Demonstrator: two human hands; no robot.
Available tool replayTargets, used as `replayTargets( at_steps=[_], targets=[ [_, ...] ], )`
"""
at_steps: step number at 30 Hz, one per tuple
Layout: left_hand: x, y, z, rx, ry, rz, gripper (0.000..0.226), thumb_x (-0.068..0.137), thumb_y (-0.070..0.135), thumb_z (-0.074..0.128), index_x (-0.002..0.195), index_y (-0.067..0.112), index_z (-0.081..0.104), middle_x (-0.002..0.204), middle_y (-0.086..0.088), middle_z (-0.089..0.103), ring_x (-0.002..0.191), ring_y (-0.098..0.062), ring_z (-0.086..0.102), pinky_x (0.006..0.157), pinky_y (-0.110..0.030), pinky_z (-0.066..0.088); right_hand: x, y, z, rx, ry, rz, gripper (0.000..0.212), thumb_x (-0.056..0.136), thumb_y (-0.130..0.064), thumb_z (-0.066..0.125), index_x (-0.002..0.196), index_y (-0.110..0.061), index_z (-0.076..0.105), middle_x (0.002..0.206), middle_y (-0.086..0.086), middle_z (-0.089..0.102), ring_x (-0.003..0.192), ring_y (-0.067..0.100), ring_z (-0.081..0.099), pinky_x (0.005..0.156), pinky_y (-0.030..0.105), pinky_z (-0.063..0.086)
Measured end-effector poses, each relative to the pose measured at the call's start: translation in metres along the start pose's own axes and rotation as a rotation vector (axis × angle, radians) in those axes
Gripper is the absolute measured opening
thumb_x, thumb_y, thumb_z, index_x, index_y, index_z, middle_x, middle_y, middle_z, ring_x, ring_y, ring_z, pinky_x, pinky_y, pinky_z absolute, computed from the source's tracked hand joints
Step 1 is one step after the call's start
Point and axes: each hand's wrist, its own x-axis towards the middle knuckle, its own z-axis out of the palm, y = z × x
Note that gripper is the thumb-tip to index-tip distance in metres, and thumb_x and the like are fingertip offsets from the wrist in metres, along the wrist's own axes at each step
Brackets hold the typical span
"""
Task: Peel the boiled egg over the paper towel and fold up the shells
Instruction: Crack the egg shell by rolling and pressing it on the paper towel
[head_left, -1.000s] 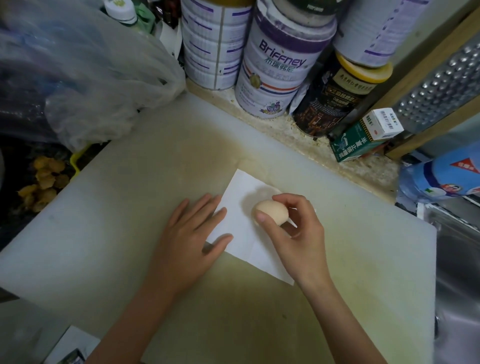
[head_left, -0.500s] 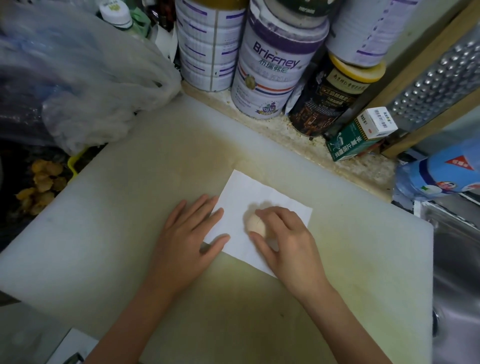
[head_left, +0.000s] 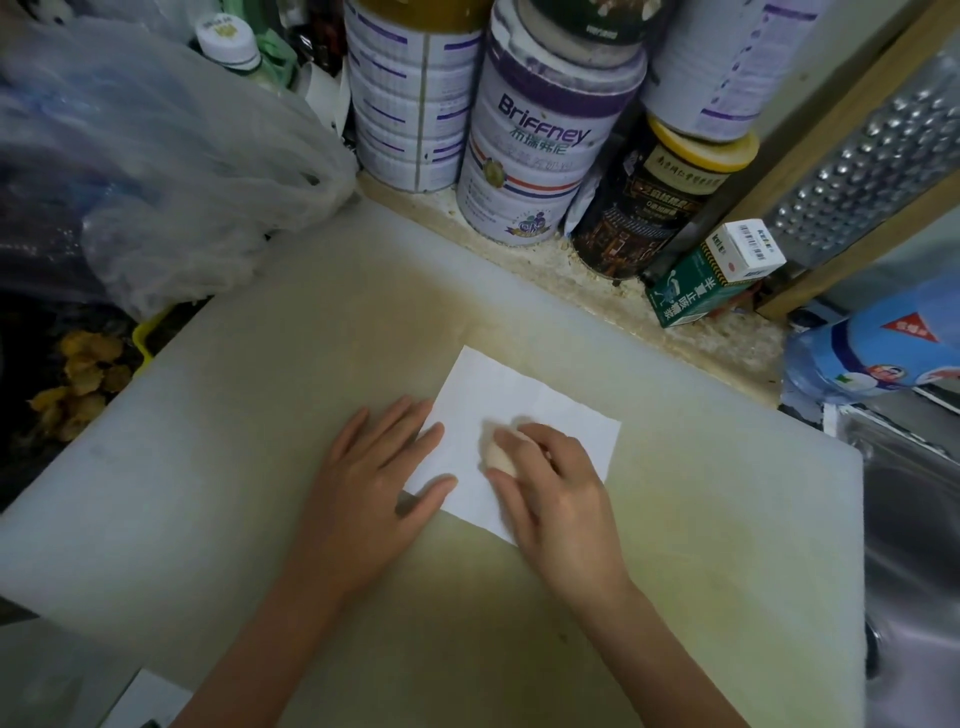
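Observation:
A white paper towel (head_left: 524, 410) lies flat on the pale cutting board (head_left: 260, 374). The boiled egg (head_left: 496, 449), pale beige and still in its shell, rests on the towel under my right hand (head_left: 558, 493), whose palm and fingers cover most of it and press it down. My left hand (head_left: 374, 483) lies flat with fingers spread, its fingertips and thumb on the towel's left edge. Only the egg's left side shows.
Large tins (head_left: 524, 156) and a dark jar (head_left: 649, 208) stand along the back wall, with a green box (head_left: 701, 286) beside them. A plastic bag (head_left: 156, 156) bulges at the left. A steel sink (head_left: 914, 545) lies to the right, a metal grater (head_left: 872, 166) above it.
My right hand brought the egg down from a raised fingertip grip onto the towel and now lies over it, pressing. My left hand stayed flat on the towel's edge.

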Motion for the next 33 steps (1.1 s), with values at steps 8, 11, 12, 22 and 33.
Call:
replayTargets(
  at_steps=[8,11,12,22,33],
  targets=[
    [0.000,0.000,-0.001,0.003,-0.007,-0.006,0.047,0.086,0.044,0.053,0.120,0.013,0.065,0.136,-0.004,0.055,0.131,-0.015,0.045,0.111,-0.042,0.029,0.007,0.000,-0.001,0.076,0.172,-0.028,0.029,0.088,-0.023,0.062,0.116,-0.016,0.065,0.115,0.007,0.064,0.107,0.021,0.060,0.086,0.029,0.052],
    [0.000,0.000,-0.002,-0.004,-0.013,-0.010,0.047,0.087,0.044,0.053,0.120,0.013,0.065,0.136,-0.003,0.055,0.131,-0.015,0.045,0.111,-0.042,0.029,0.006,0.001,0.003,0.041,0.062,-0.010,0.031,0.088,-0.017,0.064,0.118,-0.013,0.064,0.118,0.010,0.064,0.107,0.029,0.060,0.086,0.039,0.054],
    [-0.001,0.001,-0.002,0.001,-0.015,-0.007,0.047,0.087,0.044,0.053,0.120,0.013,0.065,0.136,-0.003,0.055,0.131,-0.015,0.045,0.111,-0.041,0.029,0.007,0.002,0.002,0.036,0.044,-0.010,0.031,0.088,-0.017,0.064,0.119,-0.014,0.064,0.118,0.009,0.065,0.107,0.029,0.061,0.086,0.039,0.054],
    [0.000,0.002,-0.005,0.009,-0.008,-0.005,0.047,0.086,0.044,0.052,0.118,0.013,0.066,0.135,-0.004,0.056,0.130,-0.017,0.047,0.110,-0.042,0.031,0.001,0.014,0.007,0.015,0.014,0.001,0.036,0.078,0.006,0.064,0.113,-0.002,0.065,0.121,0.014,0.062,0.115,0.031,0.057,0.094,0.043,0.050],
    [0.001,0.002,-0.004,-0.014,-0.019,-0.023,0.046,0.085,0.042,0.052,0.119,0.013,0.066,0.135,-0.003,0.056,0.129,-0.017,0.047,0.110,-0.042,0.030,-0.006,-0.011,0.010,0.067,-0.100,-0.095,0.035,0.087,-0.025,0.065,0.121,-0.019,0.058,0.117,0.008,0.055,0.104,0.023,0.054,0.078,0.032,0.054]
  ],
)
